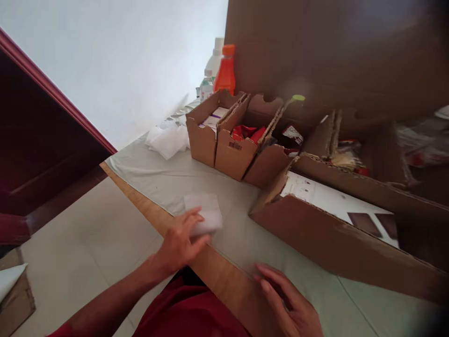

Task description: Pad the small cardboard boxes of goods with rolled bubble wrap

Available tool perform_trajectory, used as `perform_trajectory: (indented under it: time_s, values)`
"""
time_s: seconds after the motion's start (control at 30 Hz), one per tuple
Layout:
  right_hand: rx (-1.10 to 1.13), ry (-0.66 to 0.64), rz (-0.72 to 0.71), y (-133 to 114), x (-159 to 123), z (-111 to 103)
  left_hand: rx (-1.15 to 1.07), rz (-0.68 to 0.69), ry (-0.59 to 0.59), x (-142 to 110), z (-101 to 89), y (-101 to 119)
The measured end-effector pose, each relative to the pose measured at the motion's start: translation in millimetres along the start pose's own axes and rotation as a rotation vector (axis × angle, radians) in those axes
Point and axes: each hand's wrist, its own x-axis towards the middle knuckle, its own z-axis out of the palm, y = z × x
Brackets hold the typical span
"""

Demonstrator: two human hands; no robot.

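A small folded white square (204, 210), which looks like tissue or thin cloth, lies on the cloth-covered table near its front edge. My left hand (183, 239) reaches over its near left side, fingers stretched out and touching it, with the thumb spread away. The square does not appear gripped. My right hand (289, 302) hovers at the lower right, slightly blurred, its fingers loosely bent and apart, and nothing shows in it. A crumpled white sheet (169, 139) sits farther back on the table.
Open cardboard boxes (231, 152) stand in a row at the back, holding packets. A long cardboard tray (326, 245) with a white printed box (336, 201) is on the right. An orange bottle (225, 72) stands behind. The wooden table edge (140, 196) runs diagonally.
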Motion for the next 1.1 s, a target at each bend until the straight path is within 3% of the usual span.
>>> perform_trajectory:
  time_s: [0.07, 0.13, 0.2, 0.27, 0.4, 0.53, 0.6, 0.67, 0.8, 0.9, 1.0, 1.1]
  values:
    - [-0.040, 0.053, -0.049, -8, 2, -1, -0.202, 0.034, -0.031, -8, -0.8, 24]
    - [-0.091, 0.110, -0.049, -12, 0, -3, -0.246, -0.003, 0.036, -6, -9.4, 27]
    - [-0.138, 0.156, -0.036, -14, -1, -4, -0.161, -0.077, 0.112, 5, -17.2, 12]
    - [-0.180, 0.153, -0.087, -19, 6, 1, -0.037, -0.149, 0.095, 17, -18.0, -14]
    - [-0.318, -0.016, -0.363, -43, 51, 31, 0.128, -0.278, -0.048, 31, 2.2, -58]
    - [-0.541, -0.268, -0.454, -65, 92, 63, 0.109, -0.260, -0.116, 30, 23.5, -62]
    - [-0.565, -0.340, -0.475, -66, 87, 66, 0.096, -0.239, -0.148, 28, 25.7, -56]
    - [-0.528, -0.363, -0.505, -60, 65, 57, 0.045, -0.243, -0.134, 28, 22.7, -51]
    - [-0.510, -0.363, -0.507, -42, 7, 13, -0.174, -0.352, -0.072, 30, 12.6, -45]
    - [-0.531, -0.306, -0.475, -37, -12, -10, -0.254, -0.435, -0.117, 29, 10.9, -42]
    - [-0.510, -0.200, -0.462, -41, -2, -4, -0.330, -0.487, -0.141, 27, 14.4, -39]
    - [-0.473, -0.228, -0.517, -50, 24, 28, -0.381, -0.490, -0.148, 25, 17.8, -36]
